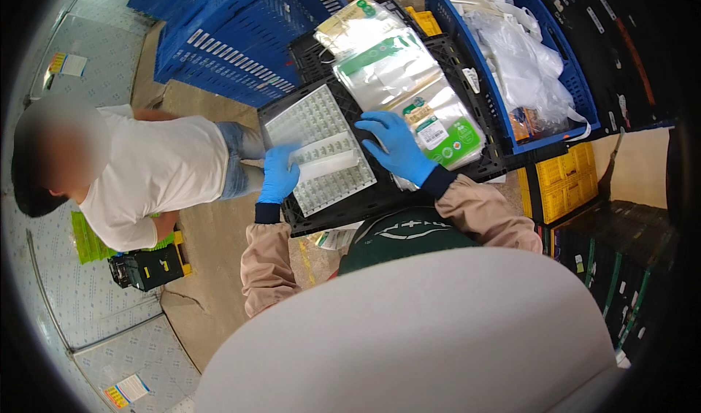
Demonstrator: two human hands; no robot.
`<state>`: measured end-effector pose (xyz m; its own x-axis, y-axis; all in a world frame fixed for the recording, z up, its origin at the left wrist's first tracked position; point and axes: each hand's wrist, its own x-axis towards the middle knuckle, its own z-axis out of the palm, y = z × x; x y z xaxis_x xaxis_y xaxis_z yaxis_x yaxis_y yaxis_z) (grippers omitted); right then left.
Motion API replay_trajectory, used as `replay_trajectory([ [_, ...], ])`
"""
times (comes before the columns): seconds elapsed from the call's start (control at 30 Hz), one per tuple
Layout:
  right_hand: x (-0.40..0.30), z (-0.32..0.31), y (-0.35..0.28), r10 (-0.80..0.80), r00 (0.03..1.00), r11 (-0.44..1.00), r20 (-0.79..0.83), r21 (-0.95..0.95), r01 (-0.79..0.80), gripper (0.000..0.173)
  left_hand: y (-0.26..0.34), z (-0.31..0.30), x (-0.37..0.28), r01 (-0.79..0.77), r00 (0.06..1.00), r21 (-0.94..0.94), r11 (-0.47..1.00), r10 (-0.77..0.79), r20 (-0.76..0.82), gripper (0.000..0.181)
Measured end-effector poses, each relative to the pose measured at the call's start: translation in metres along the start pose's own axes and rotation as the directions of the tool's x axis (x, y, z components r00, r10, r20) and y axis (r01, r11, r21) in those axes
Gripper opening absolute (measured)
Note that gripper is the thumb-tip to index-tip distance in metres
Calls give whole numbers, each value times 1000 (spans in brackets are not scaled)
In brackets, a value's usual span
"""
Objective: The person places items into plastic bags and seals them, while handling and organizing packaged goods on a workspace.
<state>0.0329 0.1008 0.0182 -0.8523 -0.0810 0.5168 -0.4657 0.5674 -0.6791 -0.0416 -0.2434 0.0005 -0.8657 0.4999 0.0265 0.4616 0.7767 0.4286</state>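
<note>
My left hand (280, 176), in a blue glove, grips the left end of a white paper strip (328, 164). The strip lies across a sheet of small printed labels (312, 112), and the fingertips are partly blurred. My right hand (398, 147), gloved in blue too, has its fingers apart and nothing in them. It hovers at the near left edge of a stack of clear plastic packaging bags (463, 131) with green print. One white sticker (434, 133) with a printed code is on the top bag. Sheet and bags rest on a black plastic crate (339, 216).
To the right, a blue crate (583, 103) holds crumpled clear plastic (526, 57). Stacked blue crates (219, 51) stand at the far left. A person in a white shirt (159, 158) stands close on the left. Yellow crates (567, 180) and dark stacked crates (602, 281) are on the right.
</note>
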Motion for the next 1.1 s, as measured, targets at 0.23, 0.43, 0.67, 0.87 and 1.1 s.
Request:
replay_trajectory([
  [0.23,35,66,11,-12,978,986,209,-159,46,34,-8,-1,-12,4,988,52,999,4,-152,59],
  [0.43,33,64,14,-14,980,1000,199,-5,15,20,1,-19,-13,-16,997,5,1000,16,-75,58],
  [0.67,45,-9,-22,269,877,745,398,491,-451,32,42,-57,-32,227,945,-774,592,-327,27,24],
  [0.87,29,-35,-29,335,796,558,503,575,-598,35,68,-55,-35,256,909,-872,416,-410,71,16],
  [1.1,16,-46,-26,365,820,554,441,605,-572,26,88,-35,-33,80,906,-968,237,-423,-29,7],
])
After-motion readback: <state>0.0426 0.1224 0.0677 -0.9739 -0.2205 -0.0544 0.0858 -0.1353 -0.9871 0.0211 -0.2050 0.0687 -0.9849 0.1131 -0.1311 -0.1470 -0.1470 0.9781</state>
